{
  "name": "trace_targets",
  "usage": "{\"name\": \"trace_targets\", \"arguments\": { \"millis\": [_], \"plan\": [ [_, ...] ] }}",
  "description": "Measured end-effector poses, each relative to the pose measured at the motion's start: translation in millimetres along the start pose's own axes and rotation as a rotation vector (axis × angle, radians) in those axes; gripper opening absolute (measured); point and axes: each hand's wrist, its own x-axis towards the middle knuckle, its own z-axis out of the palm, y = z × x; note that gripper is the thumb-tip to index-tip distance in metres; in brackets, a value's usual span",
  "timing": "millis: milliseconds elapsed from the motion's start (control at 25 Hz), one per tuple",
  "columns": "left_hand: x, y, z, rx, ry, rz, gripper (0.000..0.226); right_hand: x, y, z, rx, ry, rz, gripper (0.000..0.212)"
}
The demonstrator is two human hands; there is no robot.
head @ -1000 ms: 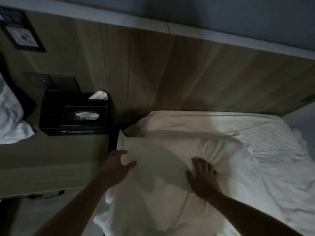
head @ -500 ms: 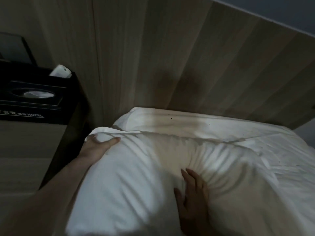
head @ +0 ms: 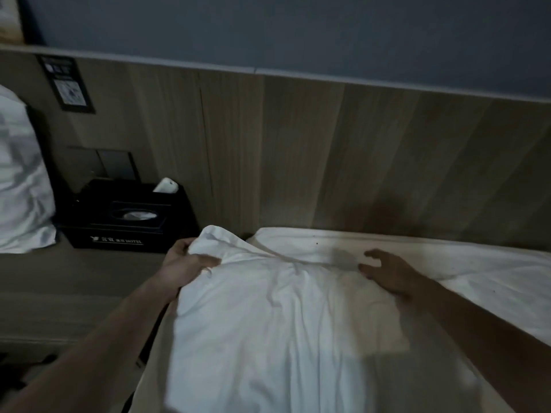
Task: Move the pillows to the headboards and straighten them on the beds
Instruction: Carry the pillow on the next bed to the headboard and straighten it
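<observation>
The white pillow lay on the bed, its far edge near the wooden headboard. The left hand pinched its far left corner. The right hand rested spread flat on top.

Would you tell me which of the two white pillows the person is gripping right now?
The pillow on the bed directly in front. The left hand pinches its upper left corner; the other pillow, beyond the tissue box, lies untouched.
</observation>
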Motion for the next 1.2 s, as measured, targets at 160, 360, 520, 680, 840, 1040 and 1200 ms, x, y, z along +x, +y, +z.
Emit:
{"name": "trace_targets", "arguments": {
  "millis": [160, 360, 520, 680, 840, 1040, 1200],
  "plan": [
    [-13.5, 19.5, -12.8, -0.134, -0.052, 0.036, 0.069, -2.4, 20.5, 11.9, -0.072, -0.270, -0.037, 0.085],
    [-25.2, 44.9, -14.8, -0.207, 0.014, 0.155, 0.085, -16.1, 14.6, -30.7, -0.008, -0.450, -0.066, 0.067],
    [-36.4, 67.0, -24.5, -0.091, -0.083, 0.237, 0.093, -45.7, 2.5, -61.9, 0.004, -0.139, -0.314, 0.041],
    [-47.4, 102.1, -40.4, 0.078, -0.111, 0.236, 0.063, -62.9, -8.5, -85.6, 0.213, 0.237, -0.481, 0.048],
    [-61.5, 159.4, -46.1, 0.050, 0.052, 0.406, 0.022, -76.1, -29.3, -134.1, 0.316, 0.478, -0.578, 0.041],
    [-74.4, 204.8, -36.6, 0.030, 0.254, 0.592, 0.020, -72.7, -55.8, -176.8, 0.339, 0.592, -0.557, 0.025],
    [-66.9, 198.8, -43.1, 0.447, 0.398, 0.653, 0.022, -67.6, -62.8, -178.0, 0.268, 0.542, -0.581, 0.021]
  ]
}}
